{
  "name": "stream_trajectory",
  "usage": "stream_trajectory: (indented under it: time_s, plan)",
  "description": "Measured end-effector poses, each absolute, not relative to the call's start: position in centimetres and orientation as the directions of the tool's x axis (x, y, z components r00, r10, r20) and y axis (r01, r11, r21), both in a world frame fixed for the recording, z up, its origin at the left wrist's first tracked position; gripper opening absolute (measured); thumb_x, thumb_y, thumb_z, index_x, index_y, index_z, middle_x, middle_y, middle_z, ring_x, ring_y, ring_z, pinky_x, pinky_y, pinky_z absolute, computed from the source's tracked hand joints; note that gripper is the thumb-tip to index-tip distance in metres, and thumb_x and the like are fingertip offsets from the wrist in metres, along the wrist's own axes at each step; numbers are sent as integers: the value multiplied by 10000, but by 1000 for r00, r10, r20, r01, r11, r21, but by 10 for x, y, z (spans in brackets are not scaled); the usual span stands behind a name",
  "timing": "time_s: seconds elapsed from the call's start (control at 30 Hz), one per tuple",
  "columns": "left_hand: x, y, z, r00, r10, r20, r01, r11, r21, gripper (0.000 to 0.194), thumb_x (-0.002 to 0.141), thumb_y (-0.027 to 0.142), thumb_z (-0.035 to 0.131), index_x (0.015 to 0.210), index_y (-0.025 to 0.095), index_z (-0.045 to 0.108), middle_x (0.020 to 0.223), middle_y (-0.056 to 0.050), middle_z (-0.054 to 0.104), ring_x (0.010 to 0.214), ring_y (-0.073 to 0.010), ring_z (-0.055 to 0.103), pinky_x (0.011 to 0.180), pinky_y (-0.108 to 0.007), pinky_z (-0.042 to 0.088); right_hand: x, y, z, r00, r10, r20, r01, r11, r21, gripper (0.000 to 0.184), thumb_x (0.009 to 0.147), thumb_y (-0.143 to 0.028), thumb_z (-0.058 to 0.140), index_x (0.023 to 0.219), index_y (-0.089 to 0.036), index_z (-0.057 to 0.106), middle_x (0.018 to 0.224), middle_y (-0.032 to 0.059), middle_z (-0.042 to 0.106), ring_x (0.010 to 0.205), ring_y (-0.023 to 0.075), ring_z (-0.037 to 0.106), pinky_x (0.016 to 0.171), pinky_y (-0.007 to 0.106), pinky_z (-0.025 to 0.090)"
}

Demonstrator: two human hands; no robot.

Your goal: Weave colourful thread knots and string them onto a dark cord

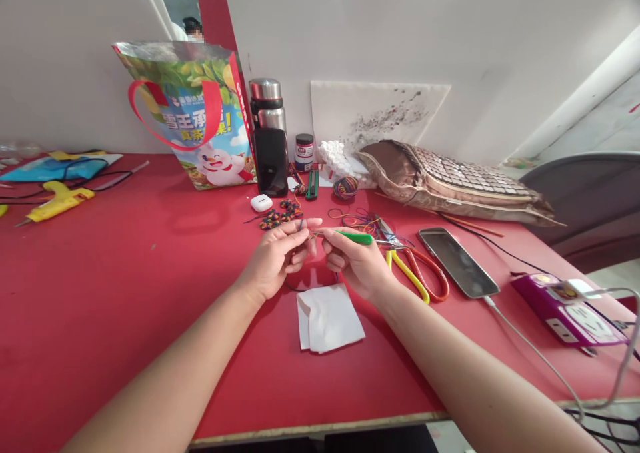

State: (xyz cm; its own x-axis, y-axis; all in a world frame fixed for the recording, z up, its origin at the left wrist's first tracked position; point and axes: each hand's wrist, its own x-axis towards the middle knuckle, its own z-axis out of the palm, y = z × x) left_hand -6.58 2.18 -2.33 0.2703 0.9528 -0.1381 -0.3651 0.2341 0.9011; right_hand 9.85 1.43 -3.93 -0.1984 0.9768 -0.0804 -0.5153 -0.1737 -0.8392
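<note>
My right hand [353,256] grips a crochet hook with a green handle [357,238], its thin metal end pointing left. Close against it, my left hand [283,253] pinches dark yarn between thumb and fingers, and a strand wraps the raised index finger. The small work at the fingertips is mostly hidden. A dark loop of yarn [313,289] hangs below both hands onto the red table [150,320]. Just beyond the left hand lie knotted multicoloured yarn pieces [273,220]. Loose yarn [357,220] and a striped yarn ball [345,187] are behind the right hand.
Folded white paper [333,320] lies in front of my hands. Scissors [417,273], a charging phone [457,263] and a purple power strip [565,313] are at right. Behind stand a bag [200,120], an upright phone [271,162] and a flask [267,100]. A yellow glue gun [57,200] lies left.
</note>
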Motion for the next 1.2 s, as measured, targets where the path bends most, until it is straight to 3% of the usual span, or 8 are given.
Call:
stream_trajectory:
  time_s: [0.13, 0.53, 0.77, 1.0, 1.2]
  plan:
    - [-68, 24, -23, 284, 949, -134, -392, 243, 887, 416, 732, 319, 890, 1101, 137, 828, 689, -51, 719, 475, -68, 467, 385, -155, 250, 100, 17, -39, -227, 967, -117, -550, -226, -804, 347, 675, -388, 956, 721, -151, 707, 646, -34, 592, 480, 31, 327, 449, 228, 277]
    - [-70, 27, -30, 320, 938, -136, -494, 288, 821, 297, 700, 209, 912, 976, 125, 842, 781, -38, 756, 363, 32, 306, 353, -116, 193, 105, 20, -41, -289, 949, -128, -600, -284, -748, 348, 706, -357, 940, 706, -152, 659, 658, -51, 563, 472, 13, 265, 437, 195, 249]
    - [-71, 28, -30, 348, 923, -163, -527, 336, 781, 154, 723, 105, 831, 870, 119, 788, 691, -31, 740, 348, 15, 286, 342, -112, 204, 106, 18, -41, -360, 922, -140, -592, -342, -730, 385, 687, -378, 963, 734, -142, 662, 666, -60, 561, 474, 9, 267, 435, 189, 249]
    - [-66, 23, -23, 381, 913, -149, -497, 338, 800, 111, 746, 118, 774, 819, 134, 692, 680, -74, 765, 327, -14, 308, 340, -131, 220, 107, 18, -40, -359, 927, -106, -592, -314, -742, 352, 721, -368, 940, 755, -147, 668, 673, -55, 558, 481, 13, 243, 433, 186, 229]
    - [-66, 22, -21, 417, 896, -152, -486, 361, 795, 122, 726, 108, 794, 803, 108, 700, 670, -93, 758, 341, -14, 358, 348, -128, 242, 109, 16, -37, -375, 923, -90, -581, -309, -753, 349, 726, -388, 933, 746, -153, 676, 677, -52, 546, 497, 22, 223, 440, 204, 201]
